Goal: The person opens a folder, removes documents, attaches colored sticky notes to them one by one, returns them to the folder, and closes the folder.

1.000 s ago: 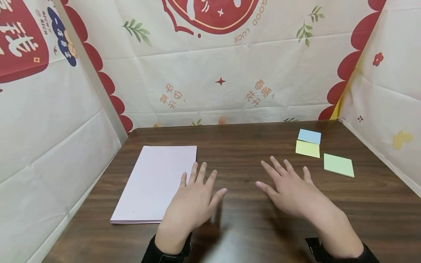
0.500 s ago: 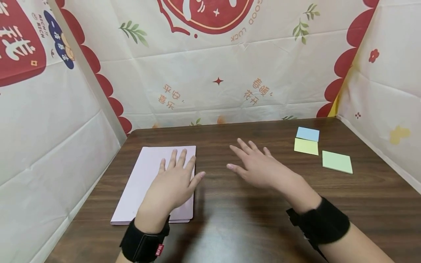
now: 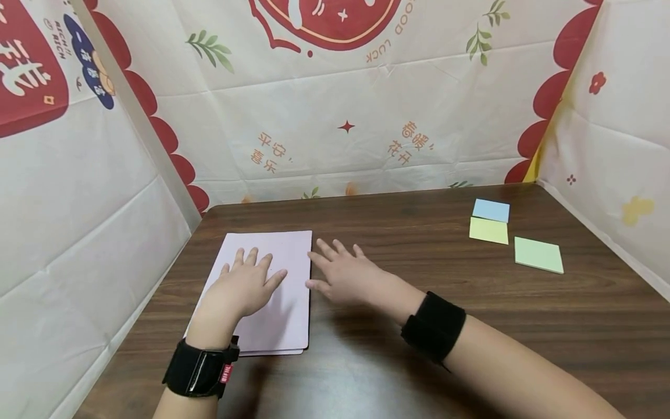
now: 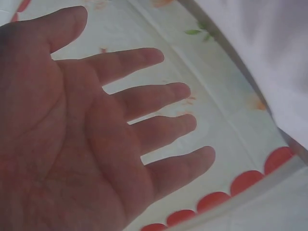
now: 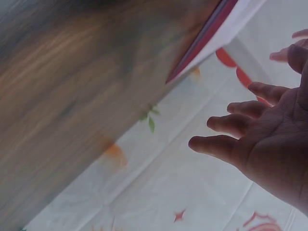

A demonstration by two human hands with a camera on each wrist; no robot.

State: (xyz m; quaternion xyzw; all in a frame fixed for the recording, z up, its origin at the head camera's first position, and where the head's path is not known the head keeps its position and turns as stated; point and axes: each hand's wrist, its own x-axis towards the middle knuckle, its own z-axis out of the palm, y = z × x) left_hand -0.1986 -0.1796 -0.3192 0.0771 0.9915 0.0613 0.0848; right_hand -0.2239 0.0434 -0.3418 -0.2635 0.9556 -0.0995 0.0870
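A pale lilac folder (image 3: 280, 302), thin and closed, lies flat on the left part of the table. Over its left half hovers my left hand (image 3: 235, 288), fingers spread and holding nothing; its shadow falls on the cover. The left wrist view shows that palm (image 4: 82, 139) bare, with the fingers apart. My right hand (image 3: 345, 276) is beside the folder's right edge, fingertips right at that edge and fingers extended. In the right wrist view the right hand (image 5: 269, 130) holds nothing, and the folder's dark reddish edge (image 5: 199, 43) shows beyond it.
On the right side of the brown wooden table (image 3: 398, 233) lie a blue sticky note pad (image 3: 491, 210), a yellow one (image 3: 489, 230) touching it, and a green one (image 3: 538, 255) nearer. Printed white cloth (image 3: 324, 99) encloses the table's back and sides.
Both hands have moved left: the left from the folder's right edge to over its left half, the right from mid-table to the folder's right edge. The folder and sticky notes stay put.
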